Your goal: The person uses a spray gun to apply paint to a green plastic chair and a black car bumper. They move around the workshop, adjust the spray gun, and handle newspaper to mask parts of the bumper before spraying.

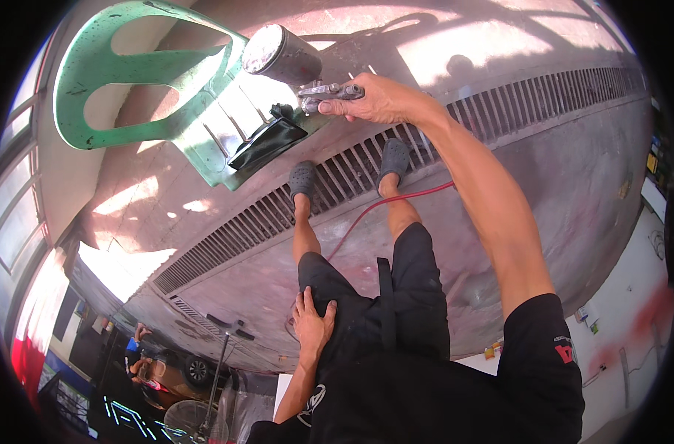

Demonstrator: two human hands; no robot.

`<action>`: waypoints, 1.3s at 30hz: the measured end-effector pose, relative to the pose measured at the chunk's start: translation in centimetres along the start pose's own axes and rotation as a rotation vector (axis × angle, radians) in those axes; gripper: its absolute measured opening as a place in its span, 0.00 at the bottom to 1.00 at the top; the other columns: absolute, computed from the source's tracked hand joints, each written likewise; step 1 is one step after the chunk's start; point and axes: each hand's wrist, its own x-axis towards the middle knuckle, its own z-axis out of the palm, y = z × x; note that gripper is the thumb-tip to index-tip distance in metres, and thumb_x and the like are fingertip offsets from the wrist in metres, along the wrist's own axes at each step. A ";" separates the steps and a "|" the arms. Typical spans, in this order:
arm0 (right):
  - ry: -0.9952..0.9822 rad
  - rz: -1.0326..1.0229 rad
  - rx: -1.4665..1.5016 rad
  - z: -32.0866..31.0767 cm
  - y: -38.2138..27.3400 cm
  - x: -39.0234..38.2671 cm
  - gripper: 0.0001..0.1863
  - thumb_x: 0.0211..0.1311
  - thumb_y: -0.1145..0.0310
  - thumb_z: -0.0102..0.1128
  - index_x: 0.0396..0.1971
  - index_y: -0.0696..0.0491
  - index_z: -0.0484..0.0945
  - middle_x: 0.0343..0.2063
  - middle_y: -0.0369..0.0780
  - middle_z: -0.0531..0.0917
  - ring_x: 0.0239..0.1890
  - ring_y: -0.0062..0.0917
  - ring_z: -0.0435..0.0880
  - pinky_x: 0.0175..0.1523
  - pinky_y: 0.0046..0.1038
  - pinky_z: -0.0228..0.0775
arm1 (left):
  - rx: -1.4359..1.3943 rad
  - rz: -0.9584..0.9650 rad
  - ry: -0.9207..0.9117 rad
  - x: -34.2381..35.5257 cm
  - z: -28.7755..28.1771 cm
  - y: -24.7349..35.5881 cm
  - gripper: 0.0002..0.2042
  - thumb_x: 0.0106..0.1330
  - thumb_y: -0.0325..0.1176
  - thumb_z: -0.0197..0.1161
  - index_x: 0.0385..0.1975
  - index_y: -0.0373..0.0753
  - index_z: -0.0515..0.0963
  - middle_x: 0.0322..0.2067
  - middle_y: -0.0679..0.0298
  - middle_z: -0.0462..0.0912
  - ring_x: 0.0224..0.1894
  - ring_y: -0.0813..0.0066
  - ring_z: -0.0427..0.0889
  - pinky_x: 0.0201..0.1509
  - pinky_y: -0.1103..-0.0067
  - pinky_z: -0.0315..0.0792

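My right hand (pixel 381 100), arm stretched forward, is closed round the handle of a spray gun (pixel 331 92). A grey, paint-stained cup (pixel 284 58) is fixed to the gun. Just left of the gun, a glossy black panel-like piece (pixel 267 145) lies on the seat of a green plastic chair (pixel 122 70). Thin rods (pixel 232 122) stick out above the seat near it. The gun is apart from the black piece, and I see no spray. Against my left thigh rests my left hand (pixel 312 323), open and holding nothing, with its fingers spread.
A slotted floor drain grate (pixel 544 100) runs across under my feet. From behind my right arm, a red hose (pixel 398 197) passes between my legs. At the lower left are a stand (pixel 222 355), a round fan (pixel 193 418), a brown car (pixel 173 379) and another person (pixel 137 351).
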 end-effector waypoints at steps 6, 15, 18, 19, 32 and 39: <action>-0.030 -0.099 -0.005 -1.2 -0.9 4.8 0.43 0.52 0.18 0.63 0.28 0.51 0.88 0.21 0.37 0.83 0.27 0.24 0.83 0.35 0.34 0.72 | -0.130 -0.122 -0.005 -2.3 4.2 3.1 0.42 0.68 0.58 0.66 0.77 0.41 0.62 0.75 0.45 0.63 0.73 0.38 0.65 0.75 0.55 0.64; -0.070 -0.111 -0.104 -0.9 -2.7 9.9 0.47 0.48 0.16 0.64 0.27 0.55 0.88 0.21 0.41 0.82 0.27 0.28 0.84 0.33 0.35 0.74 | -0.257 -0.203 0.004 -3.6 7.9 5.9 0.41 0.68 0.58 0.65 0.76 0.40 0.63 0.74 0.43 0.63 0.74 0.40 0.65 0.75 0.56 0.64; -0.050 -0.199 -0.172 -1.6 -2.8 7.3 0.47 0.49 0.16 0.64 0.32 0.55 0.89 0.21 0.41 0.82 0.27 0.28 0.83 0.33 0.37 0.74 | -0.285 -0.217 0.001 -4.0 8.3 6.8 0.41 0.68 0.58 0.65 0.76 0.41 0.63 0.74 0.43 0.63 0.74 0.39 0.65 0.75 0.56 0.63; -0.097 -0.186 -0.121 -2.0 -3.4 5.3 0.45 0.55 0.21 0.65 0.41 0.55 0.91 0.24 0.41 0.85 0.30 0.29 0.85 0.38 0.38 0.76 | -0.285 -0.227 -0.007 -4.1 8.3 7.0 0.41 0.68 0.58 0.65 0.76 0.41 0.63 0.74 0.43 0.63 0.74 0.39 0.65 0.75 0.55 0.63; -0.186 -0.045 0.009 -0.5 3.5 -7.7 0.35 0.66 0.33 0.66 0.41 0.56 0.88 0.22 0.32 0.79 0.27 0.21 0.73 0.35 0.30 0.68 | -0.200 -0.190 0.014 -3.9 8.9 5.1 0.41 0.67 0.59 0.65 0.75 0.42 0.66 0.73 0.48 0.67 0.71 0.40 0.69 0.74 0.55 0.66; -0.071 -0.064 -0.055 -1.0 -4.3 -4.9 0.40 0.64 0.26 0.61 0.36 0.56 0.87 0.23 0.35 0.78 0.30 0.22 0.75 0.38 0.31 0.68 | -0.203 -0.186 0.023 -4.2 8.0 4.4 0.40 0.67 0.59 0.64 0.75 0.43 0.66 0.73 0.50 0.68 0.70 0.40 0.70 0.73 0.55 0.67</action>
